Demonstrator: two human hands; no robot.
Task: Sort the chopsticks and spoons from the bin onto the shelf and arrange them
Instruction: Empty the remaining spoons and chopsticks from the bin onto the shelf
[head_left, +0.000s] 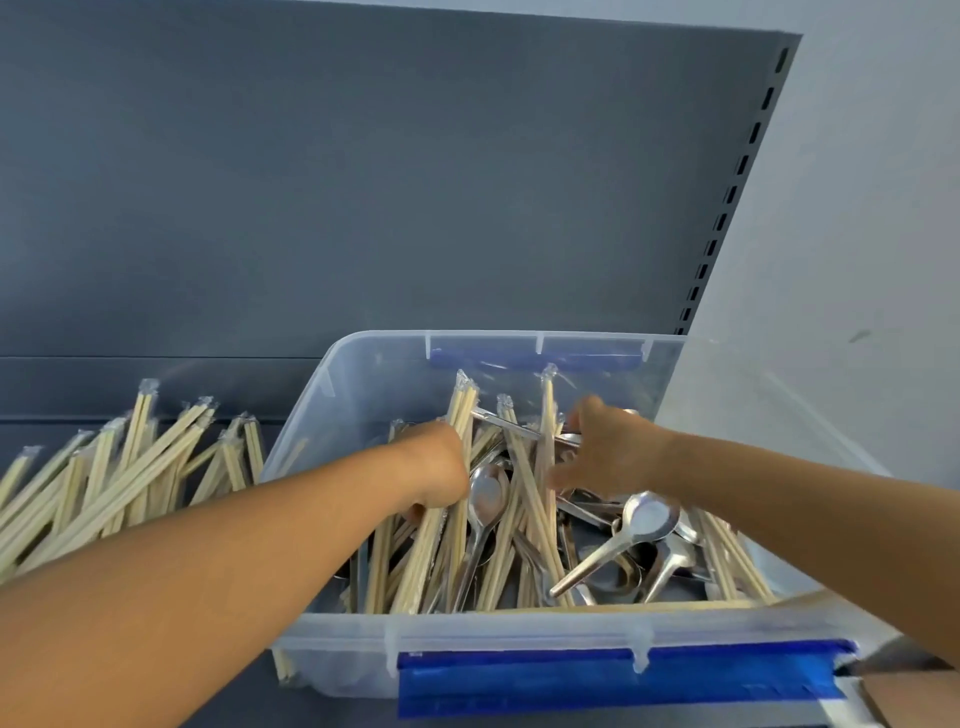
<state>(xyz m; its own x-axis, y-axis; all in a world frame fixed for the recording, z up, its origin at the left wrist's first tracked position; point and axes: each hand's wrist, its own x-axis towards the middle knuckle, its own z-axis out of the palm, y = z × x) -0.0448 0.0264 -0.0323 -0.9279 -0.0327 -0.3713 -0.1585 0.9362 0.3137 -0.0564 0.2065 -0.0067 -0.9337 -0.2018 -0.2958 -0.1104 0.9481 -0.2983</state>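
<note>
Inside the clear bin (363, 631), our left hand (436, 470) squeezes a bunch of light, stiff chopsticks (457, 467) around their middle, while our right hand (610, 449) reaches with fingers spread over slippery metal spoons (644, 519).

One head-worn wide-angle view looks forward and down from close above the bin (519, 631) (edges bowed), facing the shelf's back panel (415, 182).

Left hand (434, 470) grips wrapped chopsticks (457, 467) inside bin (519, 631); right hand (613, 449) reaches among spoons (618, 535).
</note>
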